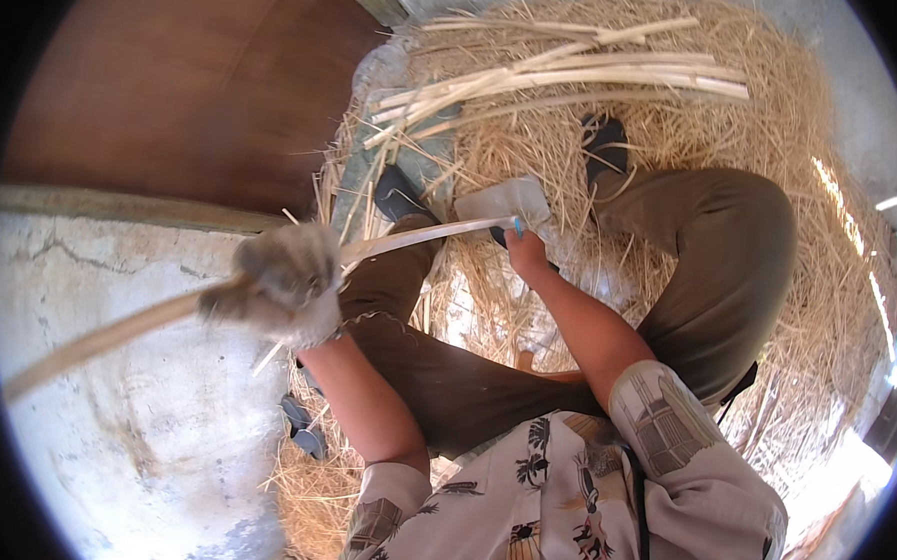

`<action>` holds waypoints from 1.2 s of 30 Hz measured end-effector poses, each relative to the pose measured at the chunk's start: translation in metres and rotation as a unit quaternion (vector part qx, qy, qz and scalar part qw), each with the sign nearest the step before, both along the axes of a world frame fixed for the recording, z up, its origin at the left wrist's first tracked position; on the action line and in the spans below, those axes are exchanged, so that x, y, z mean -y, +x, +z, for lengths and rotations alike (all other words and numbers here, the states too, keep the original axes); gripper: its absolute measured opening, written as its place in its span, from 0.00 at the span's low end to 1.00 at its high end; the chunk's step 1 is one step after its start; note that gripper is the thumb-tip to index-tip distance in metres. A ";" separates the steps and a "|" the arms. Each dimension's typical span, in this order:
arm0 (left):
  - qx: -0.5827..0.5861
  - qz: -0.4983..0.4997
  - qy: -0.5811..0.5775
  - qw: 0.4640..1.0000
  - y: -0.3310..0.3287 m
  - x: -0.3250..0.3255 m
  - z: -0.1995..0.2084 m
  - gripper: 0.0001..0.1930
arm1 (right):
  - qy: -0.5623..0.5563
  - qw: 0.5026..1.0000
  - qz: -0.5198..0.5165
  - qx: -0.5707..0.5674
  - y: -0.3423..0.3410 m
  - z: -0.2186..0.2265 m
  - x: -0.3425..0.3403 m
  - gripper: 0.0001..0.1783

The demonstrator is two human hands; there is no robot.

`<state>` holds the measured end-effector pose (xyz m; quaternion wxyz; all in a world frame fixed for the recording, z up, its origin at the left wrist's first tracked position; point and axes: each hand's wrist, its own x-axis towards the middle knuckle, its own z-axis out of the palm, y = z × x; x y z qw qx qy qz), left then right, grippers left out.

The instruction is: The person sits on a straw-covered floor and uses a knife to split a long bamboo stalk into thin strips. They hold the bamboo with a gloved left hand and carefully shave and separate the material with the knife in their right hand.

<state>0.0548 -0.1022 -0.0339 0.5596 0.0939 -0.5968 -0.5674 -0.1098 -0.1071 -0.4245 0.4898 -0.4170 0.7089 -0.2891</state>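
My left hand (280,281), in a soiled pale glove and blurred by motion, is closed around a long, pale bamboo strip (410,239). The strip slants from the low left, past the wall, up to my right hand. My bare right hand (527,255) is closed at the strip's far end, between my knees. In its fist is a small dark tool (498,235), mostly hidden, so its exact kind is unclear. A bluish bit (518,225) shows where tool and strip meet. Beneath that end lies a flat grey slab (507,198).
A pile of split bamboo strips (598,76) lies beyond my feet on straw-like shavings (786,105). A cracked whitewashed wall (117,296) and a brown panel (187,88) bound the left side. Dark sandals (304,429) lie beside the wall. My bent legs (731,232) frame the work spot.
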 end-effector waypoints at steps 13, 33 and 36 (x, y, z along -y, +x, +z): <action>-0.177 0.359 0.196 0.895 -0.007 -0.008 -0.008 0.25 | -0.202 0.961 0.168 0.087 0.047 0.265 -0.062 0.26; -0.112 0.262 0.103 0.953 -0.056 -0.030 -0.001 0.28 | -0.208 0.939 0.162 0.222 0.006 0.297 -0.083 0.28; -0.154 0.383 0.182 0.892 -0.064 -0.033 0.000 0.31 | -0.163 0.943 0.158 0.242 0.004 0.297 -0.080 0.27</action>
